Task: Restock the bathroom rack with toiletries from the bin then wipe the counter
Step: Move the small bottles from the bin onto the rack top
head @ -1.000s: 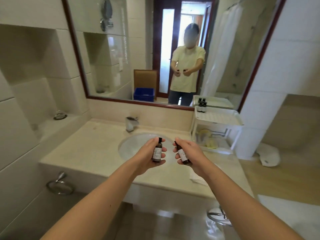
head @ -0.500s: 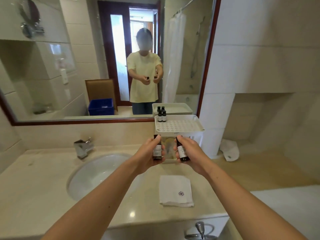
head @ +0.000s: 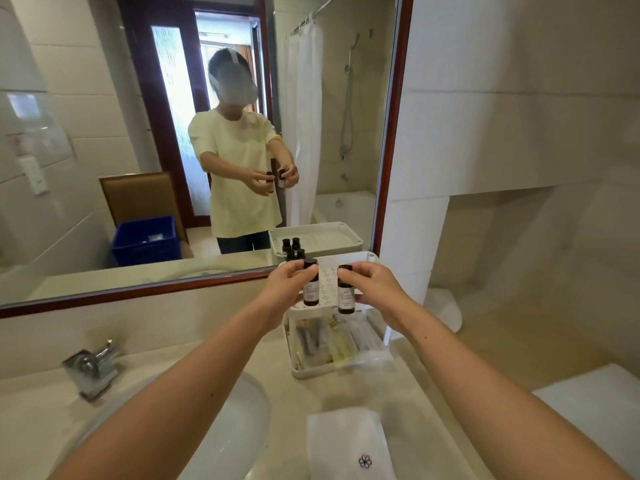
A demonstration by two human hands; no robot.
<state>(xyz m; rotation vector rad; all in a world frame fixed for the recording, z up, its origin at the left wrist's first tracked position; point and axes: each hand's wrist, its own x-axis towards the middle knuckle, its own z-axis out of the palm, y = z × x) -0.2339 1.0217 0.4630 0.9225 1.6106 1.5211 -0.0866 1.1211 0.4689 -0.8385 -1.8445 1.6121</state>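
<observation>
Left hand (head: 285,285): fingers curled round a small dark bottle (head: 311,289), held upright by its side, thumb near the cap.
Right hand (head: 375,289): pinches a second bottle (head: 345,299) the same way, upright, label facing the camera.
Bottles: side by side, apart, above the front of the rack's top shelf; I cannot tell whether either touches it.
Rack (head: 367,256): white, two tiers, on the counter (head: 408,393) against the mirror (head: 104,133), right of the sink (head: 221,427).
Top shelf: perforated; more dark bottles (head: 300,253) stand at its back left corner.
Lower tier: wrapped sachets (head: 332,341) lying flat.
Towel (head: 346,441): white, folded, on the counter in front of the rack.
Tap (head: 91,368): chrome, behind the sink.
Bin (head: 145,240): blue, seen only in the mirror, behind the person.
</observation>
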